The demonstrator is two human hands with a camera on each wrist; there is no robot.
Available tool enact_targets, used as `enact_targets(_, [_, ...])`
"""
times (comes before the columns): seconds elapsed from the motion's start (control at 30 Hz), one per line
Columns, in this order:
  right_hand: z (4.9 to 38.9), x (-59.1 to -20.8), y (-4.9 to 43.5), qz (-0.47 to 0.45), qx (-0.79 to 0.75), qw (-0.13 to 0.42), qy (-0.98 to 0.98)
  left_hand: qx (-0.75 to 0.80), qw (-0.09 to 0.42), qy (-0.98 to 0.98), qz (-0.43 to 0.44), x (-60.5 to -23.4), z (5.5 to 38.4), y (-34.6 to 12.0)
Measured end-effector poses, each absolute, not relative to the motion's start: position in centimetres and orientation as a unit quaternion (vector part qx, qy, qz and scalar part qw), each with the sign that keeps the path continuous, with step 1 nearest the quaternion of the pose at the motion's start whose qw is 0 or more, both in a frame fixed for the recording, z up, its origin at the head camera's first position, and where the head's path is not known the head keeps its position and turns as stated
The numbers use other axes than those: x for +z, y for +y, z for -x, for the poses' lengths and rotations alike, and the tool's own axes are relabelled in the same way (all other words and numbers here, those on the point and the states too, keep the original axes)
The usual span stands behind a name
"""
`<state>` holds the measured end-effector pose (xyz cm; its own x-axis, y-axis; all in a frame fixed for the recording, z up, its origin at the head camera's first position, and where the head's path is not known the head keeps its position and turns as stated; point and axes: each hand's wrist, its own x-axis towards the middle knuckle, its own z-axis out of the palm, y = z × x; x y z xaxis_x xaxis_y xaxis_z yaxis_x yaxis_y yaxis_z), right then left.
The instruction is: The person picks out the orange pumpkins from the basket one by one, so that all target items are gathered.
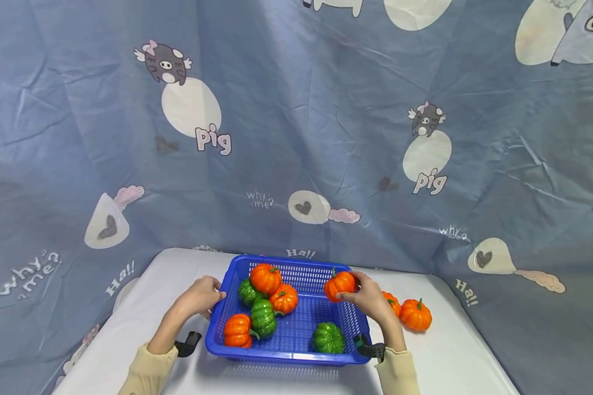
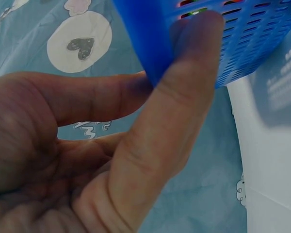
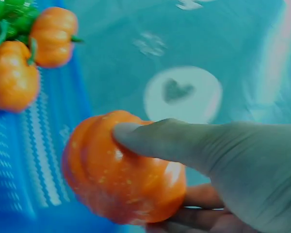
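My right hand grips an orange toy pumpkin over the right end of a blue plastic basket. In the right wrist view the thumb lies across the pumpkin's side, with fingers curled beneath it. At the basket's left end, my left hand pinches the rim between thumb and fingers. Orange pumpkins and green pumpkins cluster in the left half of the basket. Apart from them, one green pumpkin sits near the front right corner.
On the white table, right of the basket, sits an orange pumpkin. Another orange pumpkin beside it is partly hidden by my right wrist. A blue printed cloth hangs behind the table and at its sides.
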<state>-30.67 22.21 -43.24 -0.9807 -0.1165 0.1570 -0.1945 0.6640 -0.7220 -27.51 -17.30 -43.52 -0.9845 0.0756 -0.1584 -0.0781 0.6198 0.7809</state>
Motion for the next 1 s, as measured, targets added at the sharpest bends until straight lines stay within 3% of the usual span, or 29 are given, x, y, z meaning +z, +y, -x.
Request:
enact_targets(0.3, [28.7,-42.4,30.6,0.028,0.474,0.069,-0.877,0.433,0.088,0.897,-0.004,-43.6,27.7,-17.5])
enact_targets(0.47, [28.0,-43.0,35.0,0.116,0.487,0.129,-0.856,0.435,0.09,0.896,-0.005,-43.7,27.8,-17.5])
enact_targets(0.67, [27.2,-45.4,39.5,0.24,0.466,0.2,-0.828,0.436,0.092,0.895,-0.004,-43.7,27.8,-17.5])
enact_targets(1.0, [26.6,-50.0,42.6,0.303,0.446,0.232,-0.809,0.425,0.097,0.9,-0.005,-43.6,27.8,-17.5])
